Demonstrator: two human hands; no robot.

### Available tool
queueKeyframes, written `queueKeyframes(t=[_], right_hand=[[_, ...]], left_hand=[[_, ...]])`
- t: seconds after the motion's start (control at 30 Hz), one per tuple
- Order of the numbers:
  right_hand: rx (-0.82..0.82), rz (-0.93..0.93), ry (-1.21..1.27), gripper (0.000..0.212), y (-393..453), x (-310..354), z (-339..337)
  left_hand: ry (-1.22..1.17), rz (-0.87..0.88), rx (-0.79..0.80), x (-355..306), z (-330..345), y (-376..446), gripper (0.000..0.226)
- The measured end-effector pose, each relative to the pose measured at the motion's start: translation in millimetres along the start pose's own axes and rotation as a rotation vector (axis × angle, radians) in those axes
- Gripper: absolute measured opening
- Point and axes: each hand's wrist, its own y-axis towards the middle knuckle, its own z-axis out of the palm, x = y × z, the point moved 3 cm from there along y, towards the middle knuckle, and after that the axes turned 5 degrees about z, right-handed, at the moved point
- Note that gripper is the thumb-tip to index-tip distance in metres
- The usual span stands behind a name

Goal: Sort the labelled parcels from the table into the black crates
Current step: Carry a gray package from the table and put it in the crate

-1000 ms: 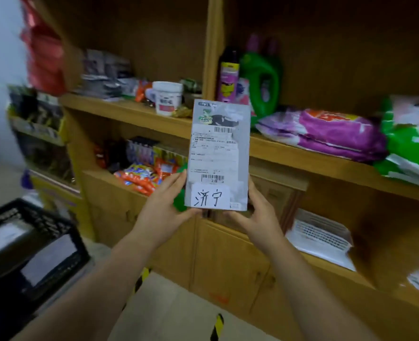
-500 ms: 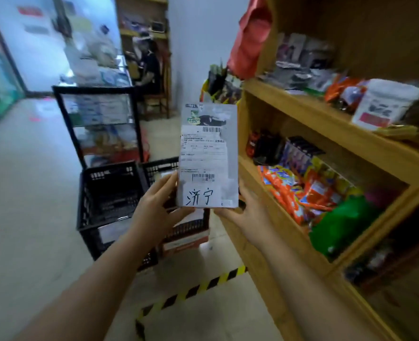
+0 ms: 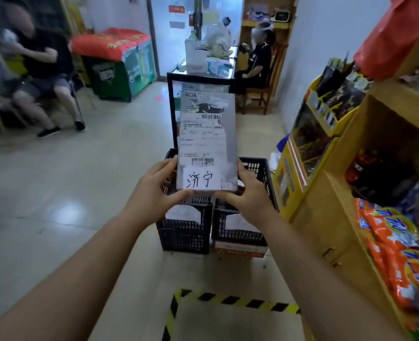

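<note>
The left hand (image 3: 154, 193) and right hand (image 3: 247, 193) pinch the bottom corners of the grey parcel (image 3: 207, 139), upright above the black crates (image 3: 186, 232); it looks light, flat, maybe slippery.

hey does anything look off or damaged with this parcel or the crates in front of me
Nothing stands out. Both hands, left and right, hold the grey parcel upright by its lower corners; its printed label and handwritten tag look intact. The two black crates stand side by side on the floor, upright.
</note>
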Motion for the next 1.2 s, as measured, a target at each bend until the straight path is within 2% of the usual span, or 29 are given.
queueKeyframes(t=[0.2, 0.4, 0.63, 0.77, 0.83, 1.0, 1.2], right_hand=[[0.102, -0.032, 0.013, 0.101, 43.6, 3.2, 42.0], [0.116, 0.048, 0.007, 0.097, 73.7, -10.5, 55.1], [-0.102, 0.184, -0.099, 0.088, 87.3, -29.4, 16.2], [-0.168, 0.288, -0.09, 0.089, 78.5, -45.2, -6.8], [-0.21, 0.318, -0.077, 0.082, 74.7, -54.4, -19.0], [-0.239, 0.36, -0.046, 0.087, 78.2, -87.5, -52.8], [-0.192, 0.399, -0.024, 0.091, 100.6, -138.9, -104.8]], left_hand=[[0.047, -0.084, -0.056, 40.7, -22.8, 1.5, 0.086], [0.008, -0.093, -0.008, 86.6, -15.0, 27.0, 0.085], [-0.118, 0.017, 0.13, 107.1, 40.8, 89.2, 0.085], [-0.165, 0.058, 0.201, 106.1, 78.8, 111.8, 0.09], [-0.19, 0.071, 0.225, 101.9, 96.7, 120.5, 0.09], [-0.233, 0.079, 0.269, 89.2, 143.9, 147.6, 0.086], [-0.242, 0.004, 0.27, 72.2, 201.5, 174.9, 0.085]])
